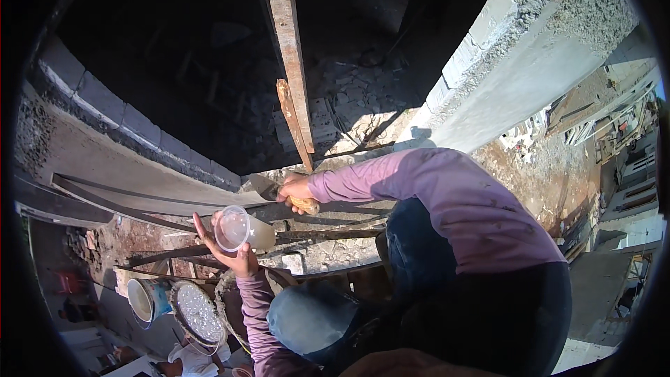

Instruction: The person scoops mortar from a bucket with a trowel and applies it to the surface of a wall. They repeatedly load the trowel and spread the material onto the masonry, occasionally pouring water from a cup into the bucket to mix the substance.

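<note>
Off the right-hand end of the block wall [139, 124], the left hand [241, 260] has its grip clamped on a clear plastic container [237, 227], thumb on the near side and one finger standing out to the left. The container is tilted, its round rim toward the viewer.

To its right and slightly higher, near that same wall end, the right hand [293, 187] has its grip closed around the yellowish handle of a trowel [305, 205]. The dark blade points up and left; whether it touches the wall, I cannot tell.

Long boards [335, 234] run across below the trowel, above the jeans-clad knees [310, 320]. At lower left, a blue and white bucket [142, 300] stands just beside a second bucket [197, 313] filled with wet grey material; a third [229, 300] is partly hidden by the left forearm.

Above the right hand, a short plank [293, 122] lies against a long timber [285, 28]. Broken rubble [363, 91] lies in the shadow beyond, and a plastered wall [506, 87] borders it at right.
</note>
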The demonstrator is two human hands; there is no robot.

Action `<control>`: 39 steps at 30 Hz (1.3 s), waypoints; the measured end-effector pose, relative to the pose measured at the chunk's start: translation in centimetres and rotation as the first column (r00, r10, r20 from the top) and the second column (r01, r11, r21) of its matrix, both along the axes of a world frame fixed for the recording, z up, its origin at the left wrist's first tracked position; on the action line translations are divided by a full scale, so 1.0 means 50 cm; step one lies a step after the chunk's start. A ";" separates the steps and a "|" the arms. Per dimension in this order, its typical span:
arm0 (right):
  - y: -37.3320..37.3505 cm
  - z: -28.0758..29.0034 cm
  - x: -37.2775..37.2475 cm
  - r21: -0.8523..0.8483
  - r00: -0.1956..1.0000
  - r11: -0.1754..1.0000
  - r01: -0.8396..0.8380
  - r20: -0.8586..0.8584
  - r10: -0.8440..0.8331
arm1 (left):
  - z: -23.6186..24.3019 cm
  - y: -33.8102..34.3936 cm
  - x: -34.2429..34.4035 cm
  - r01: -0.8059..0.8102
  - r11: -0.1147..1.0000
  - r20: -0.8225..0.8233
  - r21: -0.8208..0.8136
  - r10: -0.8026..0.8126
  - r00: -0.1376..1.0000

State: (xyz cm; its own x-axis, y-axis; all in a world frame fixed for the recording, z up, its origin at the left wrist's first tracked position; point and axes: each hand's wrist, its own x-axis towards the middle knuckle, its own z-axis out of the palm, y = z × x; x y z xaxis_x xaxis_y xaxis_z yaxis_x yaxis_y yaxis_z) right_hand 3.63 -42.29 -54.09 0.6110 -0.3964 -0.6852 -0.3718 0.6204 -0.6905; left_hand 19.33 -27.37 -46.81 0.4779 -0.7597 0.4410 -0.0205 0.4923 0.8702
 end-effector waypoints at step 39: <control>0.383 0.068 0.247 0.220 0.636 0.597 -0.771 0.302 0.710 | 0.018 0.496 0.049 -0.504 0.823 0.580 0.263 0.283 0.764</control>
